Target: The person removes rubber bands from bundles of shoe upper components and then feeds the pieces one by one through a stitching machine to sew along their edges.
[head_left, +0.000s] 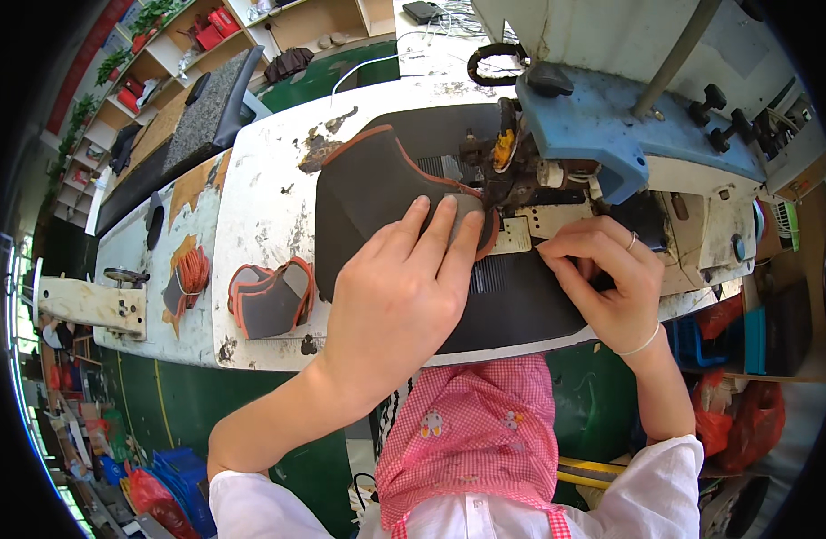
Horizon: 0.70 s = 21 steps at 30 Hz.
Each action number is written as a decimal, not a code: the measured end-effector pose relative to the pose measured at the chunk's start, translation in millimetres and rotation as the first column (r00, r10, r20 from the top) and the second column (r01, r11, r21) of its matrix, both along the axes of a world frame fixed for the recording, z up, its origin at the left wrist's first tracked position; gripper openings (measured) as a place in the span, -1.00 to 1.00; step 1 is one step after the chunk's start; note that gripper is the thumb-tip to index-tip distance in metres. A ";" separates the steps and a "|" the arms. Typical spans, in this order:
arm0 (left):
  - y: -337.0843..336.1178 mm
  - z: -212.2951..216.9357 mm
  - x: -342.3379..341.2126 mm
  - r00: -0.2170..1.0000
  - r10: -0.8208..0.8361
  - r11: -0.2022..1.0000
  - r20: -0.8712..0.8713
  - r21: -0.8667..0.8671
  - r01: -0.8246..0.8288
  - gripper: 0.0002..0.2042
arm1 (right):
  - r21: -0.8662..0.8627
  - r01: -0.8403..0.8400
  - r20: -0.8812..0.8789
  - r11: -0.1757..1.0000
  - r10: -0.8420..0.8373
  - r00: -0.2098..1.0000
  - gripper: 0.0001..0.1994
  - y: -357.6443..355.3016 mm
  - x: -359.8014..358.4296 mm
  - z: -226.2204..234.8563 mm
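Observation:
A dark grey cut piece with an orange-brown edge [364,175] lies on the black mat [530,310]. It looks like a shoe upper part. Its right end reaches under the dark, greasy head of the machine [501,171]. My left hand [404,278] rests flat on this piece, fingers stretched out and slightly apart. Beside the pale metal plate [516,235], my right hand [611,269] is closed in a pinch, thumb against fingertips. What it pinches, if anything, is too small to make out.
Several similar orange-edged pieces [271,298] lie stacked to the left on the worn white table [251,180]. Further left is a tied bundle of orange strips [191,272]. The blue machine arm [602,144] overhangs the right. A black padded bench [202,112] stands behind, left.

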<state>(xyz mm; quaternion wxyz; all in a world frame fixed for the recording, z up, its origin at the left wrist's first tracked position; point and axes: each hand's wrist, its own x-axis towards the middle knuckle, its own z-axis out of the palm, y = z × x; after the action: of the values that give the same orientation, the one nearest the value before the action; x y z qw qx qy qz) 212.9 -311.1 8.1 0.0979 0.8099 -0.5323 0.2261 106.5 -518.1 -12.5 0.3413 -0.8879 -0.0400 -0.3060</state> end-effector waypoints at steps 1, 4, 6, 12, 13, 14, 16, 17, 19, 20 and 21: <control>-1.3 2.7 -1.7 0.999 -0.005 1.000 -0.040 -0.020 0.005 -0.55 | -0.009 0.004 0.012 1.000 -0.003 1.000 -0.82 -0.9 -0.2 0.8; -1.3 6.4 9.3 0.990 -0.099 0.993 -0.098 -0.068 0.092 -0.57 | -0.006 0.004 0.015 1.000 -0.003 1.000 -0.83 -2.7 -3.4 -0.1; -0.6 7.8 31.2 0.976 -0.186 0.980 -0.115 -0.096 0.175 -0.60 | -0.014 0.008 0.014 1.000 -0.007 1.000 -0.82 -4.4 -2.4 -1.9; 0.9 12.3 83.9 0.806 -0.518 0.855 -0.287 -0.152 0.496 -0.71 | -0.010 -0.002 0.023 1.000 0.002 1.000 -0.82 -2.0 -1.1 -0.8; 2.2 10.7 86.5 0.772 -0.507 0.858 -0.383 -0.146 0.492 -0.68 | -0.014 0.003 0.020 1.000 -0.003 1.000 -0.82 -2.2 -1.5 -1.4; 3.8 7.9 87.1 0.769 -0.509 0.857 -0.387 -0.147 0.494 -0.68 | -0.013 0.007 0.016 1.000 -0.007 1.000 -0.82 -2.6 -1.5 -1.5; 6.2 2.9 87.2 0.706 -0.482 0.869 -0.520 -0.180 0.461 -0.63 | -0.028 -0.002 0.027 1.000 0.003 1.000 -0.82 -3.4 -0.8 -1.4; 6.2 2.3 87.0 0.705 -0.482 0.869 -0.521 -0.181 0.460 -0.63 | -0.028 -0.002 0.025 1.000 0.003 1.000 -0.82 -3.3 -0.9 -1.5; 6.6 2.2 85.6 0.747 -0.469 0.875 -0.471 -0.133 0.465 -0.59 | -0.030 0.005 0.023 1.000 -0.005 1.000 -0.82 -2.8 -1.7 -1.5; 7.0 2.4 84.9 0.747 -0.467 0.876 -0.473 -0.134 0.463 -0.59 | -0.030 0.004 0.021 1.000 -0.003 1.000 -0.82 -3.1 -2.1 -1.5; 7.1 2.8 84.5 0.759 -0.462 0.878 -0.459 -0.119 0.463 -0.58 | -0.031 0.000 0.022 1.000 0.001 1.000 -0.82 -3.9 -2.2 -1.4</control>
<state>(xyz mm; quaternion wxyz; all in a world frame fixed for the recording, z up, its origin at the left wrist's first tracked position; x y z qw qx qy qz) 297.5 -304.0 10.9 0.2768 0.6837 -0.6752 -0.0104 104.3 -522.0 -13.9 0.3270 -0.8896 -0.0488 -0.3152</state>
